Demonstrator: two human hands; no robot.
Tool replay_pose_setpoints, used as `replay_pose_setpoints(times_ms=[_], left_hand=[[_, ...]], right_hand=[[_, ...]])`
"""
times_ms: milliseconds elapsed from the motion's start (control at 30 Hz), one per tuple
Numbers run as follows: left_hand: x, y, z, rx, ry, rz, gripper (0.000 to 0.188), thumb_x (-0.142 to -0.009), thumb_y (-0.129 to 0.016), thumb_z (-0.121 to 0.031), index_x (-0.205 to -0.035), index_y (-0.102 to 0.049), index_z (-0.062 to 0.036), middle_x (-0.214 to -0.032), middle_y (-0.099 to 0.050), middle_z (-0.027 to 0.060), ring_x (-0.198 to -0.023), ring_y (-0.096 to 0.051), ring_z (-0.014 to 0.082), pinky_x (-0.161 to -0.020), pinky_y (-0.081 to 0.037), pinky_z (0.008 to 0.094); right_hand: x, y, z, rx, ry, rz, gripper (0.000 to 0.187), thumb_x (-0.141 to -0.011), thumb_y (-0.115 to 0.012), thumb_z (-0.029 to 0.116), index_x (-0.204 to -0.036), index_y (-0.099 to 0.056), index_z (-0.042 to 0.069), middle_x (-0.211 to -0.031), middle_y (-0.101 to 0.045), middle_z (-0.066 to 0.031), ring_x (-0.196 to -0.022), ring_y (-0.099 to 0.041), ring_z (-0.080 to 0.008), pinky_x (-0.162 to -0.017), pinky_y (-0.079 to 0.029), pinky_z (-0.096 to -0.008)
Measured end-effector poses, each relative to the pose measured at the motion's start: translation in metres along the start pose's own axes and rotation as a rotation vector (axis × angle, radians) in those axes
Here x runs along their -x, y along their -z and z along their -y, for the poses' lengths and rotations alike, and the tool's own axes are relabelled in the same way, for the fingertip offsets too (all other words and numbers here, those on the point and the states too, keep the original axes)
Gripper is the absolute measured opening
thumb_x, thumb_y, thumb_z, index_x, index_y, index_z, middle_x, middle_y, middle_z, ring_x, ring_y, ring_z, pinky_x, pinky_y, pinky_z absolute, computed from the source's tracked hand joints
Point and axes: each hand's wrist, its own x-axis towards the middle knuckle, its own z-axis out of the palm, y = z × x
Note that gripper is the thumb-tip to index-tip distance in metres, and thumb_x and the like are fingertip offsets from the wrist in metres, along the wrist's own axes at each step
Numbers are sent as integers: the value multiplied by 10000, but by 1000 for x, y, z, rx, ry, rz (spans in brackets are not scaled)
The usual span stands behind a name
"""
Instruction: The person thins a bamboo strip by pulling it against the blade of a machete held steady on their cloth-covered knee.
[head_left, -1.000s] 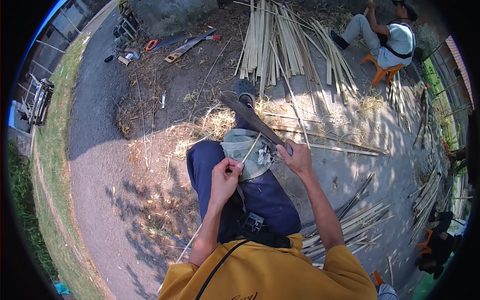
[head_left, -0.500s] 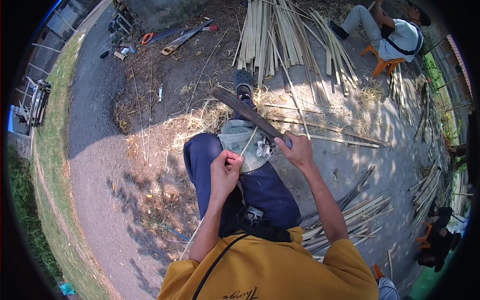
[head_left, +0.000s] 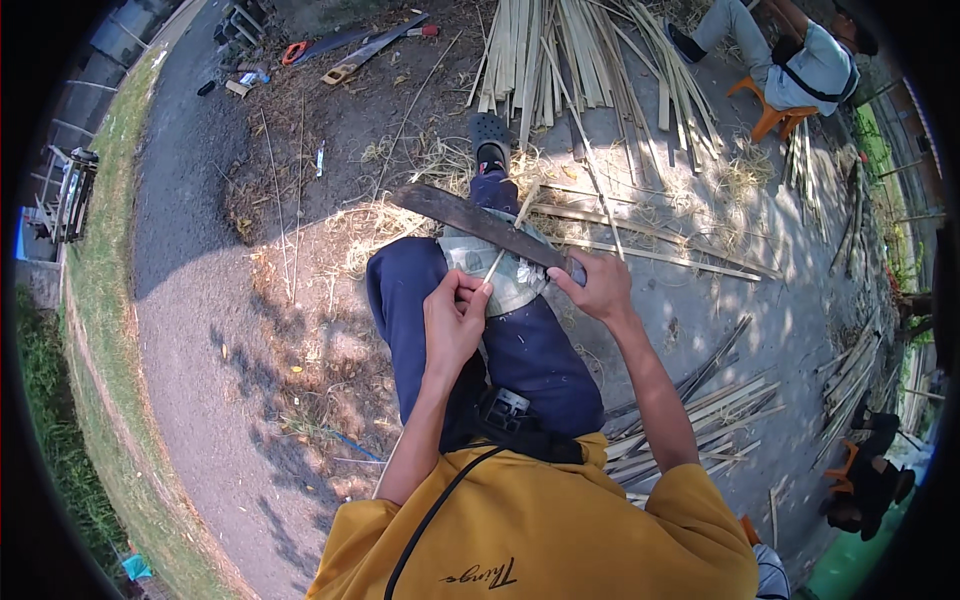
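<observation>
My left hand (head_left: 455, 318) is closed, pinching a thin pale bamboo strip (head_left: 494, 270) between thumb and fingertips. The strip slants away over my raised leg, and its other end passes back beside my left forearm. My right hand (head_left: 602, 288) grips a long, dark-bladed machete (head_left: 470, 222) by its handle, which the fingers mostly hide. The blade lies crosswise over the strip, pointing left, and the strip's far tip shows beyond it. Under both is a grey-green patterned cloth (head_left: 515, 288) draped on my leg.
Long split bamboo strips (head_left: 545, 65) lie piled ahead, with more strips (head_left: 700, 425) at my right. Curly shavings (head_left: 375, 245) cover the ground around my foot. Handsaws (head_left: 370, 52) rest at the far left. A person (head_left: 800, 70) sits on an orange stool (head_left: 768, 112) at the far right.
The machete has swung a little to the left and lies flatter across the strip. More of the strip's far end now shows past the blade. Both hands keep their hold.
</observation>
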Motion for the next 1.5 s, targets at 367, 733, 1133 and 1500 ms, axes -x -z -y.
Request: replay_pose_setpoints(times_ms=[367,733,1133,1500], left_hand=[[4,1,5,33,-30,4,103,-964,-728,-46,-917,-668,24,-663,-591,-1,-562,-485,33,-512,-381,239],[3,0,1,-18,-27,3,103,-970,-727,-37,-925,-658,24,-651,-592,14,-556,-500,41,-511,-382,247],[6,-3,-4,-44,-20,-40,120,-940,-732,-20,-885,-640,33,-664,-606,61,-559,-528,107,-537,-429,292],[4,-6,-1,-91,-76,-44,128,-916,-731,-21,-878,-623,36,-744,-640,139,-622,-616,252,-619,-487,399]], right_hand=[[17,-9,-1,-28,11,-36,553,-936,-678,619,-866,-710,72,-589,-614,-161,-592,-663,-404,-578,-490,-502],[27,-14,9,-94,-3,-46,539,-926,-694,605,-873,-725,69,-611,-626,-170,-609,-670,-408,-575,-495,-502],[5,2,-11,-10,-205,-34,564,-943,-679,609,-811,-680,60,-627,-626,-157,-612,-661,-398,-591,-485,-491],[-6,3,-33,83,-76,-83,582,-925,-675,661,-841,-687,85,-618,-640,-142,-612,-678,-380,-580,-496,-497]])
